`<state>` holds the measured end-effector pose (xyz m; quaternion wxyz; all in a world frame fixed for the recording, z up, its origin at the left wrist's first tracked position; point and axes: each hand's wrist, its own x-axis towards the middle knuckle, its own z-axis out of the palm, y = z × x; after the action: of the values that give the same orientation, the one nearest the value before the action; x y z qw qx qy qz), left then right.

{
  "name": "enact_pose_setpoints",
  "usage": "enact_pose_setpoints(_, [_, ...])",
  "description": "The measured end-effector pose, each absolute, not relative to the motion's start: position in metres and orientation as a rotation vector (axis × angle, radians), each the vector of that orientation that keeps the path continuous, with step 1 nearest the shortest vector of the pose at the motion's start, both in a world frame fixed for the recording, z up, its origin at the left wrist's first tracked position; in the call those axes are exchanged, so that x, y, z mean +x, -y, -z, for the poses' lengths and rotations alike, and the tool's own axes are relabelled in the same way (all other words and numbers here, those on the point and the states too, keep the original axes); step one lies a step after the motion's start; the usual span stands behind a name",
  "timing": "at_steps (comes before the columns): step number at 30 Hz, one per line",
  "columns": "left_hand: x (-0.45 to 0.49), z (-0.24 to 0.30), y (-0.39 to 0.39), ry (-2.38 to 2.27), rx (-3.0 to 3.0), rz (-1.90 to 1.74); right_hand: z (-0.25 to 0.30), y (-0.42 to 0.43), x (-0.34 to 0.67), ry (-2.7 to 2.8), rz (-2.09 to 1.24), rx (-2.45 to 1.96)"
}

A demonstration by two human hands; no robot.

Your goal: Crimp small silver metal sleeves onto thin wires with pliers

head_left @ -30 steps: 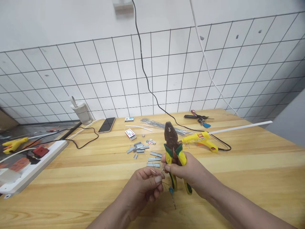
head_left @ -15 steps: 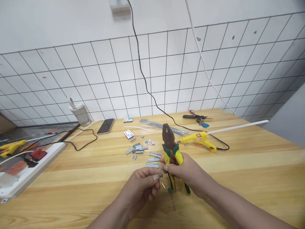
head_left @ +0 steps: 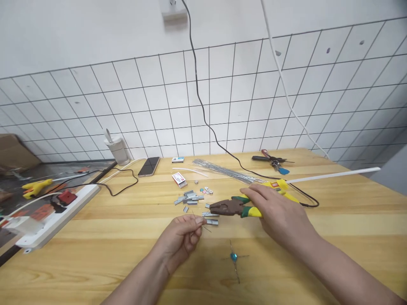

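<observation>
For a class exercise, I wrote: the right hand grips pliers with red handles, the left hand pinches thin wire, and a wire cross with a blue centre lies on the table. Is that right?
Not quite: the head view shows yellow and green handles, not red. The right hand grips the pliers, the left hand pinches thin wire, and the wire cross lies on the table.

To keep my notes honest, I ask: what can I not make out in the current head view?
In the head view:
Pliers: rear part mostly covered by the right hand.
Thin wire: pinched part hidden by the left hand.
Red-and-white box: wording too small to read.
Wall box: cut off by top edge.
</observation>
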<state>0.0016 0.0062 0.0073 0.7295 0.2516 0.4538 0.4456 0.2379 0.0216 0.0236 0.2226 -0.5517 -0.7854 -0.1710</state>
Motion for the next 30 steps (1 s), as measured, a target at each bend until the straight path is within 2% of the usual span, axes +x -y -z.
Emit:
enact_pose_setpoints(3, [0.0003,-0.0078,-0.0062,-0.982,0.621,-0.974,-0.023,-0.026,0.2459,2.165,0.697,-1.604])
enact_pose_setpoints(8, [0.0024,-0.0088,-0.0056,-1.004,0.694,-0.957,-0.0184,-0.0289,0.2484,2.218,0.828,-1.575])
enact_pose_setpoints(19, [0.0056,-0.0137,-0.0035,-1.157,0.843,-0.953,-0.0196,-0.0274,0.244,2.412,0.659,-1.664])
enact_pose_setpoints(30, [0.0072,-0.0124,-0.0013,-1.195,0.976,-0.95,-0.0171,-0.029,0.2416,2.464,0.726,-1.74])
